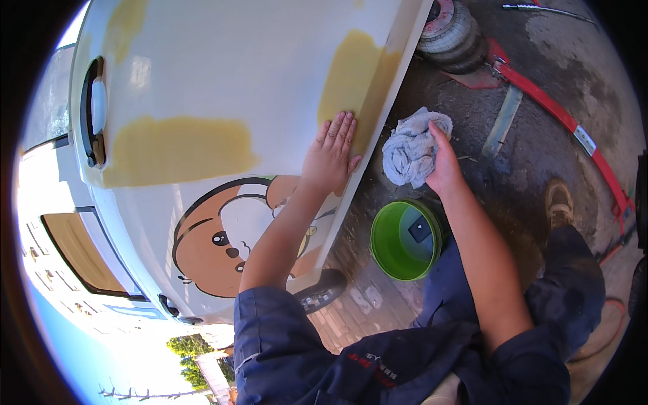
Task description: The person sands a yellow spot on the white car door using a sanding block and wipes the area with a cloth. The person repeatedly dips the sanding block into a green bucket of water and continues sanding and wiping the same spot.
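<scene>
My left hand [331, 154] lies flat on a white car door [270, 81], fingers stretched out at the lower edge of a yellowish filler patch [354, 71]. A second such patch [182, 150] spreads below the black door handle [93, 111]. My right hand [445, 165] grips a crumpled, pale grey-blue rag [410, 150], held in the air to the right of the door, with the thumb along its side. Under the rag stands a green bucket [383, 236] with water in it and a dark square piece [420, 229] inside. A cartoon animal decal [202, 246] covers part of the door.
A ribbed rubber air jack [459, 40] stands at the top right on the stained floor. From it a red bar [560, 111] curves down the right side. My shoe [559, 202] is near the bar. A car wheel [320, 291] shows below the door.
</scene>
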`<move>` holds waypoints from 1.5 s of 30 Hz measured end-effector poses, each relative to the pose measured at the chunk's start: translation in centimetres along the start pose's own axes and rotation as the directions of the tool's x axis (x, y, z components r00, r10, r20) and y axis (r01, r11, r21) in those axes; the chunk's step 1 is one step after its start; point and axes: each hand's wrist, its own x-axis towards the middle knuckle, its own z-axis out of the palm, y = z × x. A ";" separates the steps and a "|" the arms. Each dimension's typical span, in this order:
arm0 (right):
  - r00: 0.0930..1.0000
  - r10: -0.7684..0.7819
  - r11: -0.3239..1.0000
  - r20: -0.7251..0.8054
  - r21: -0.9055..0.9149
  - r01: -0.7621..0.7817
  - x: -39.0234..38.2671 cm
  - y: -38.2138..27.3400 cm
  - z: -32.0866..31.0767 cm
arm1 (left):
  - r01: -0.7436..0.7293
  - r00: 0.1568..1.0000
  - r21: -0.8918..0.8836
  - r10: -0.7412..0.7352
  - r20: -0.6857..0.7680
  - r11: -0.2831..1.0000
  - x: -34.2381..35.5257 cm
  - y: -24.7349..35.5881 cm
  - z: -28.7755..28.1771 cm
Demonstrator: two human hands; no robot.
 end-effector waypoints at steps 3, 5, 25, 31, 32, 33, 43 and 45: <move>0.998 0.016 0.999 -0.055 -0.039 -0.018 -0.4 0.1 1.1 | 0.040 0.998 -0.105 -0.034 0.058 0.994 -2.7 1.6 -0.4; 0.998 0.014 0.998 -0.059 -0.064 -0.018 -0.8 0.4 2.1 | 0.136 0.981 -0.325 -0.082 0.174 0.936 -3.9 3.4 -1.3; 0.707 -0.655 0.443 0.267 -0.622 0.645 -1.4 8.0 10.2 | 0.114 0.687 -0.854 -0.581 0.437 -0.508 -3.8 4.5 -8.9; 0.804 -0.586 0.621 0.102 -0.581 0.526 1.9 9.4 8.9 | 0.349 0.652 -0.896 -0.758 0.023 0.273 -4.1 -6.5 -14.3; 0.795 -0.602 0.617 0.075 -0.588 0.523 2.5 9.6 8.4 | 0.385 0.680 -0.742 -0.712 -0.175 0.549 -4.1 -8.8 -15.8; 0.776 -0.627 0.496 0.064 -0.735 0.462 2.8 9.6 7.6 | 0.407 0.684 -0.607 -0.668 -0.293 0.683 -4.1 -11.0 -17.5; 0.636 -0.738 0.044 0.226 -0.924 0.379 5.9 19.0 2.8 | 0.399 0.645 -0.015 -0.292 -0.706 0.917 -2.7 -25.3 -21.7; 0.642 -0.734 -0.005 0.222 -0.947 0.321 6.4 20.2 3.6 | 0.344 0.619 -0.086 -0.295 -0.728 0.935 -3.6 -26.5 -20.3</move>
